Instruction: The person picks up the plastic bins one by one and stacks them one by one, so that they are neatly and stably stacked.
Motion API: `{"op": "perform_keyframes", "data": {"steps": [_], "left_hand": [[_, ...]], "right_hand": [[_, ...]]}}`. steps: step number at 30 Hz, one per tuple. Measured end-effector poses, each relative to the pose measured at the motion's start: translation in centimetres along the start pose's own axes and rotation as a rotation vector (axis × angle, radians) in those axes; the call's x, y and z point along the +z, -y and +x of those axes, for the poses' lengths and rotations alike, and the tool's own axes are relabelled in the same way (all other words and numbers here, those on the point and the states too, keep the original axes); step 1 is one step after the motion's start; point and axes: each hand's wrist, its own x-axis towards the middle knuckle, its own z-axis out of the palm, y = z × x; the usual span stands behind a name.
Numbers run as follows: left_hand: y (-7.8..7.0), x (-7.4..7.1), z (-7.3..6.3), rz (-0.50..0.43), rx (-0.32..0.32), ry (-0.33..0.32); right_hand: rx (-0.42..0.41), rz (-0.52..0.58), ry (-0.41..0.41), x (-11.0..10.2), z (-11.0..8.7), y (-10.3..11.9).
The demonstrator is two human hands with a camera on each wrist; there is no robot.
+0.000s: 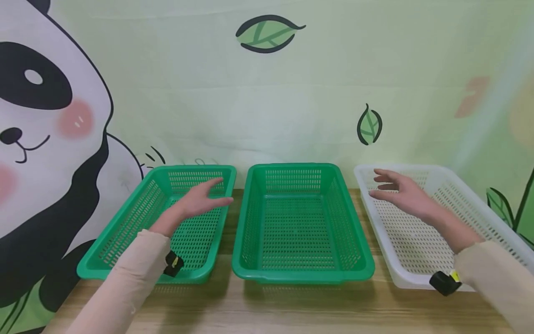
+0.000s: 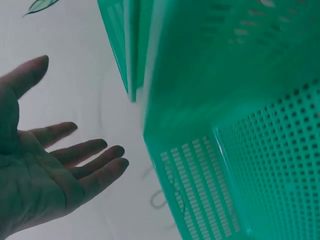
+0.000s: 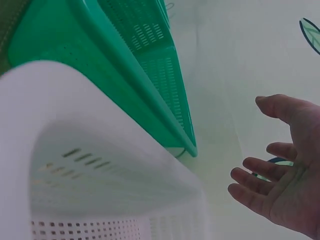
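Note:
My left hand (image 1: 199,200) hovers over the left green basket (image 1: 112,236), fingers spread and holding nothing. In the left wrist view that hand (image 2: 55,170) shows its palm, thumb apart from the fingers, beside the perforated green basket (image 2: 195,185). Over the white basket (image 1: 385,241) at the right, my right hand (image 1: 402,192) is raised with relaxed, slightly bent fingers and nothing in them. The right wrist view has the hand (image 3: 285,175) beyond the white basket's rim (image 3: 125,120). Between the two hands stands the middle green basket (image 1: 302,276), with no contents showing.
The three baskets stand side by side on a wooden table (image 1: 292,306). Close behind them hangs a pale green backdrop (image 1: 200,93) printed with a panda and leaves. Small black devices (image 1: 444,283) are strapped at both wrists.

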Motion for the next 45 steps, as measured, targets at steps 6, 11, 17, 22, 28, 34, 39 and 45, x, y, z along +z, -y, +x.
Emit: {"op": "perform_keyframes", "data": {"steps": [6,11,17,22,28,34,39,45], "left_hand": [[-0.5,0.8,0.2,-0.102,-0.044,0.015],[-1.5,1.5,0.0,-0.229,-0.152,-0.016],[-2.5,2.8,-0.7,-0.323,-0.233,-0.036],[-2.9,3.8,-0.9,-0.327,-0.242,-0.048],[-2.9,5.0,-1.0,-0.368,-0.232,-0.06],[-2.9,5.9,-0.8,-0.379,-0.24,-0.039],[-3.0,6.5,-0.6,-0.347,-0.259,0.009],[-3.1,6.4,-1.0,-0.325,-0.251,0.012]], "right_hand": [[0.031,0.047,0.002,1.1,-0.2,-0.1],[0.075,0.121,0.016,2.3,-0.6,0.5],[0.114,0.214,0.035,3.8,-0.7,1.4],[0.145,0.25,0.053,4.8,-0.9,1.3],[0.161,0.249,0.051,5.8,-0.9,0.7],[0.146,0.245,0.041,7.0,-0.8,0.5],[0.137,0.278,0.062,7.5,-0.8,0.6],[0.124,0.287,0.087,7.8,-0.9,0.8]]}}
